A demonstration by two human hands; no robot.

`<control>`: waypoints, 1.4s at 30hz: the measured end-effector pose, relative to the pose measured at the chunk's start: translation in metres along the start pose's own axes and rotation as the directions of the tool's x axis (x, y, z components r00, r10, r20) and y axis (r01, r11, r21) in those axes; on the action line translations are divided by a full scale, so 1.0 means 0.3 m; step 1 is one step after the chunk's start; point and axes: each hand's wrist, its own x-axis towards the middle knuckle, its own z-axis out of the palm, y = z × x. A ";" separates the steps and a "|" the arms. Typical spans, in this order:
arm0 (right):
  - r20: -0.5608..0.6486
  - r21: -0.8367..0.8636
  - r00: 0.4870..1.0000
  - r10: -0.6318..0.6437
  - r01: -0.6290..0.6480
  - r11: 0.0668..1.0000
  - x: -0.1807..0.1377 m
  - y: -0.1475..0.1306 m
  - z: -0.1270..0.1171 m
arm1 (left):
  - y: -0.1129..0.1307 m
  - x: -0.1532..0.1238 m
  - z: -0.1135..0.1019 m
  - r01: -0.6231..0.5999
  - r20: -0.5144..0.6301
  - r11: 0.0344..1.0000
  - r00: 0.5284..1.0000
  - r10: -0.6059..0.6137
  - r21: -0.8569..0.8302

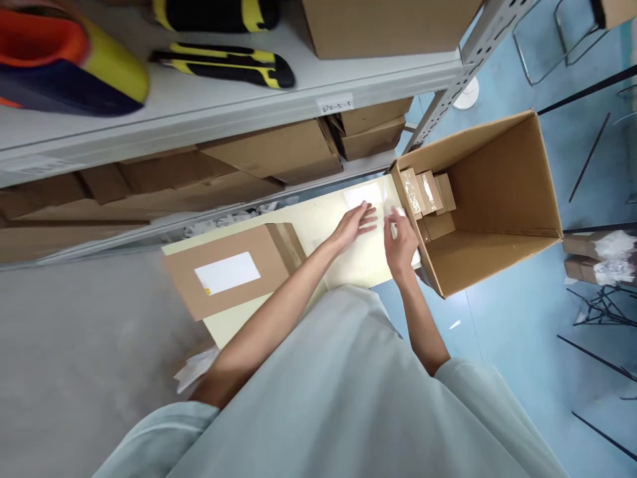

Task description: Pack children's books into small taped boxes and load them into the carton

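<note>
My left hand (354, 227) is open, its fingers spread just over a pale yellow board (308, 216) and near a white label (362, 194) lying on it. Close by on the right, my right hand (399, 244) has its fingers curled together at the board's end. Something whitish shows at those fingers, too blurred to name. To the left on the board lies a brown cardboard box (229, 275) with a white label on top. Right beside my right hand, a large open carton (502, 176) holds several small taped boxes (430, 199).
A metal shelf (279, 99) runs above, bearing yellow and black utility knives (233, 66), an orange-rimmed bin (64, 66) and a cardboard box (388, 26). More cartons (269, 153) line the level below. Thin black rods (597, 358) lie on the blue floor at right.
</note>
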 end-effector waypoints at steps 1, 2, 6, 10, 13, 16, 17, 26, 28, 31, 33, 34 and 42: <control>0.058 -0.010 0.994 -0.088 0.089 0.996 -0.039 -0.044 0.003 | 0.012 -0.098 -0.016 0.045 0.049 0.988 0.998 -0.038 -0.148; 0.117 -0.010 0.977 -0.178 0.180 0.984 -0.082 -0.090 0.009 | 0.023 -0.196 -0.039 0.065 0.083 0.969 0.995 -0.046 -0.239; 0.295 0.094 0.842 -0.451 0.444 0.891 -0.260 -0.269 0.063 | 0.036 -0.538 -0.181 -0.031 0.001 0.955 0.999 0.033 -0.295; 0.387 0.263 0.728 -0.565 0.500 0.825 -0.390 -0.426 0.133 | -0.011 -0.762 -0.356 -0.134 -0.181 0.961 0.979 0.091 -0.242; 0.392 0.337 0.734 -0.554 0.446 0.829 -0.432 -0.530 0.177 | -0.058 -0.887 -0.478 -0.192 -0.295 0.962 0.947 0.129 -0.195; 0.366 0.379 0.834 -0.413 0.272 0.885 -0.430 -0.623 0.212 | -0.085 -0.998 -0.585 -0.180 -0.293 0.974 0.947 0.134 -0.137; 0.366 0.403 0.867 -0.340 0.181 0.897 -0.423 -0.651 0.221 | -0.088 -1.032 -0.618 -0.162 -0.264 0.981 0.956 0.129 -0.105; 0.803 0.449 0.589 -0.097 -0.490 0.747 -0.368 -0.848 0.161 | -0.051 -1.177 -0.858 -0.161 -0.250 0.986 0.953 0.169 0.052; 0.862 0.378 0.500 -0.077 -0.536 0.755 -0.408 -0.891 0.148 | -0.034 -1.177 -0.879 -0.247 -0.415 0.969 0.881 0.226 0.004; 0.912 0.305 0.405 -0.067 -0.559 0.771 -0.496 -0.952 0.158 | -0.011 -1.167 -0.876 -0.357 -0.534 0.929 0.807 0.252 -0.101; 0.886 0.335 0.461 -0.050 -0.562 0.756 -0.550 -0.988 0.178 | -0.005 -1.165 -0.855 -0.416 -0.533 0.888 0.805 0.259 -0.197; 0.854 0.371 0.519 -0.037 -0.558 0.742 -0.569 -1.005 0.188 | -0.004 -1.168 -0.841 -0.438 -0.513 0.865 0.816 0.267 -0.246; 0.638 0.528 0.768 0.058 -0.490 0.694 -0.612 -1.110 0.179 | -0.026 -1.279 -0.759 -0.498 -0.310 0.796 0.861 0.404 -0.344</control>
